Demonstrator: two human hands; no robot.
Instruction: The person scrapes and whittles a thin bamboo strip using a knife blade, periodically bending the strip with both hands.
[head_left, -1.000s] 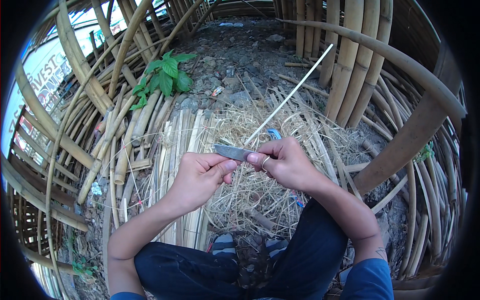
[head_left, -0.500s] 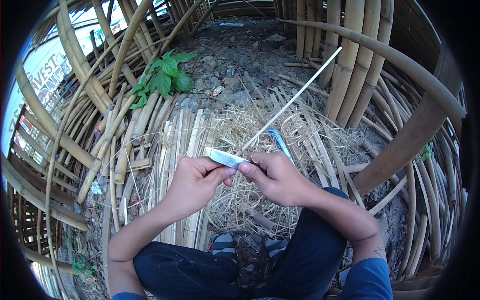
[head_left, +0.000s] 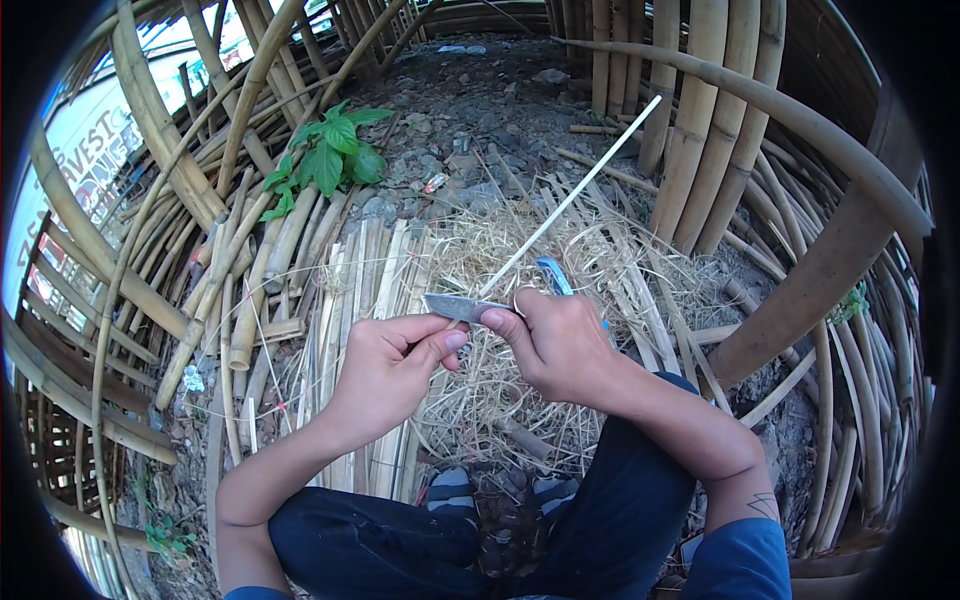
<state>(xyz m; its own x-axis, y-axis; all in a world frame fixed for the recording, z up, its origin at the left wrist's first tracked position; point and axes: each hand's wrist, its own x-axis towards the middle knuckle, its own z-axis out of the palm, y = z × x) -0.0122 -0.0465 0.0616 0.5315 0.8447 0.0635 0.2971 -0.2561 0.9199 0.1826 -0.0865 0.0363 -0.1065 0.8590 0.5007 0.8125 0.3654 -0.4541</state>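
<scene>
My right hand (head_left: 565,345) is closed around a small knife (head_left: 455,306), its handle hidden in the fist and its grey blade pointing left. Against the blade lies a thin pale bamboo stick (head_left: 575,195), which slants up and away to the right. Its near end runs down toward my left hand (head_left: 390,365), where thumb and fingers pinch it just below the blade. Curled shavings (head_left: 490,390) cover the ground under both hands. Behind my right hand shows part of a blue curved object (head_left: 553,274), whose kind I cannot make out.
Split bamboo slats (head_left: 375,285) lie left of the shavings. Thick bamboo poles (head_left: 690,130) stand at the right, and a bent pole (head_left: 800,115) arches across there. Bamboo piles up at the left beside a leafy plant (head_left: 335,150). My knees and sandals are below.
My right hand has risen slightly and the blade has turned, its face now darker. The stick's far end has shifted a little to the left. My left hand stays nearly in place.
</scene>
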